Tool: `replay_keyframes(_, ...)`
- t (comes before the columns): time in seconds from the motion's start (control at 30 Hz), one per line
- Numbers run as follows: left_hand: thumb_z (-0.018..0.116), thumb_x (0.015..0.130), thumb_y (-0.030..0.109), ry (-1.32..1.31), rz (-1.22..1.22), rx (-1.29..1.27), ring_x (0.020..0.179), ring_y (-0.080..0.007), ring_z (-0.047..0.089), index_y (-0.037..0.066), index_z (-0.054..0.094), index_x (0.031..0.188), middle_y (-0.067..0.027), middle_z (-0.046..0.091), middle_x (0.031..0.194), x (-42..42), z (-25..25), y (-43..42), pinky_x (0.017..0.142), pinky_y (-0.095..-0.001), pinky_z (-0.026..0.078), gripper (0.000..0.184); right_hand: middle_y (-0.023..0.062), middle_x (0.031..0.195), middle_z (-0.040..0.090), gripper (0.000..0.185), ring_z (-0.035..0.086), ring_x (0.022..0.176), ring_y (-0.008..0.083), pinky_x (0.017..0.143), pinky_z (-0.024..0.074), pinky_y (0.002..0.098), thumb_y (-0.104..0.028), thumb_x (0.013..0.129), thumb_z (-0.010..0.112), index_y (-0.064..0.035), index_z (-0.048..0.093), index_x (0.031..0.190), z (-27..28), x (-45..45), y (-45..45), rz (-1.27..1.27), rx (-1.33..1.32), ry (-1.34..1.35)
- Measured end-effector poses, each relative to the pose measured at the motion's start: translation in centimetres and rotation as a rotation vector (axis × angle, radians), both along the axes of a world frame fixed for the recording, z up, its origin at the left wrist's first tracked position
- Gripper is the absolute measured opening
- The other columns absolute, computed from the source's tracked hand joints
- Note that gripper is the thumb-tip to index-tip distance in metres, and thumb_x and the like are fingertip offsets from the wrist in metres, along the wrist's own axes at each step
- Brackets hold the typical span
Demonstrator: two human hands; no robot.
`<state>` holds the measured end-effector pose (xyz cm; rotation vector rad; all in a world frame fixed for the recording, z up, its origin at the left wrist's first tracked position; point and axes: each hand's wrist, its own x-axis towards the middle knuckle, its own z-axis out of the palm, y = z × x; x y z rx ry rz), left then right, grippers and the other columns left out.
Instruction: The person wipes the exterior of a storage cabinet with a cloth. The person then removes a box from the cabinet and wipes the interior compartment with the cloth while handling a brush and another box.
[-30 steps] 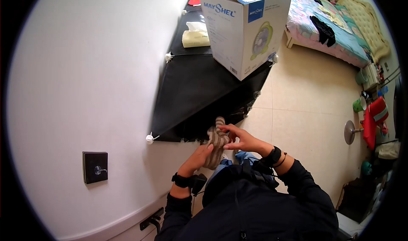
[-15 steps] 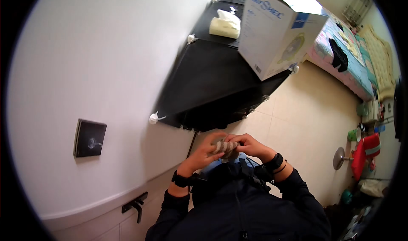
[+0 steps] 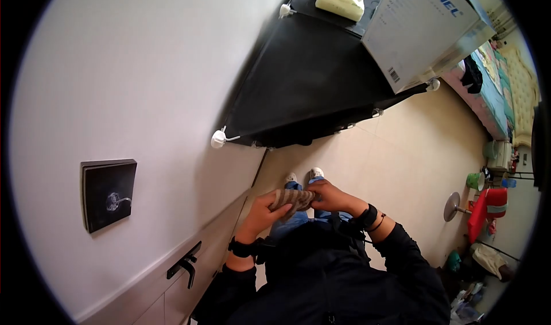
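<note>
Between my two hands, in front of my waist, is a brown-and-beige striped knitted piece, sock-like in look; its exact kind is hard to make out. My left hand is closed on its left end, with the thumb lying along the near side. At the opposite end, the fingers of my right hand pinch the fabric. The piece is stretched sideways between them, and the fingertips are partly hidden behind it.
A black cabinet with white corner connectors stands ahead, bearing a large white box and a tissue pack. A door handle is at lower left. Right lie a bed, a round-based stand and a red cloth.
My hands have moved apart, and the knitted piece, bunched before, is now drawn out flatter between them. The view has shifted, with my shoes now showing beyond the hands.
</note>
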<state>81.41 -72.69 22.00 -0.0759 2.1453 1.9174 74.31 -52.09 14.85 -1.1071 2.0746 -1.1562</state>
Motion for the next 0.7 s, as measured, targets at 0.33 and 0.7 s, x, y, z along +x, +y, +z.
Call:
replay_keyframes(0.33,0.057,0.071,0.001,-0.435,0.495,0.940,0.094,-0.0200,0.050,-0.002,0.044,0.108,-0.0101,0.052,0.102,-0.8,-6.8,-1.4,0.083,-0.0315,0.039,0.039,0.0109,0.100,0.051,0.044,0.050,0.087,0.0132,0.074,0.0408,0.0240,-0.007,0.075,0.052,0.0047,0.036,0.115,1.6,-1.3,-1.8,-0.263,-0.408,-1.444)
replay_keyframes(0.7,0.047,0.075,-0.004,-0.691,0.200,0.516,0.109,-0.0214,0.039,0.003,0.028,0.121,-0.0099,0.040,0.118,-3.1,-12.8,-1.5,0.092,-0.0326,0.031,0.050,0.0130,0.084,0.058,0.040,0.055,0.079,0.0150,0.067,0.0425,0.0230,0.001,0.067,0.056,0.0016,0.044,0.105,-8.2,-1.0,-0.3,-0.714,-0.281,-0.888)
